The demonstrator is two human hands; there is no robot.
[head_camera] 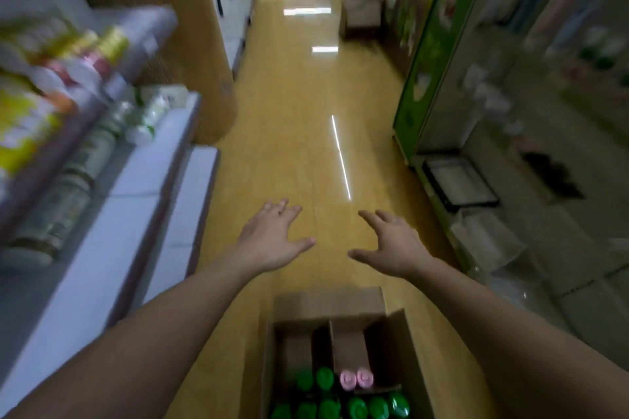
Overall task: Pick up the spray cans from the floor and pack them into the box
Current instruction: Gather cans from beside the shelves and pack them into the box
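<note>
The left hand (272, 241) and the right hand (391, 245) reach forward side by side in the middle of the frame, palms down above the floor (299, 146). Both are released: fingers spread and only slightly bent, thumbs pointing toward each other, with nothing held and nothing touched. The bare forearms run back to the lower corners.

Just below the hands, at the bottom centre, the cardboard box (398, 343) stands open on the floor, its flaps folded outward. The spray cans (355, 406) stand upright inside it, seen from above as round glossy green caps packed closely in the near part of the box. Two pink-capped cans (355, 378) stand side by side just behind them, against a cardboard divider (347, 340). The far part of the box shows bare cardboard.

The yellowish floor is shiny, with bright light streaks (340, 156) up the aisle. White shelves (143, 180) with blurred bottles (68, 187) fill the left side; a green-framed cabinet (429, 54) stands at the right.
</note>
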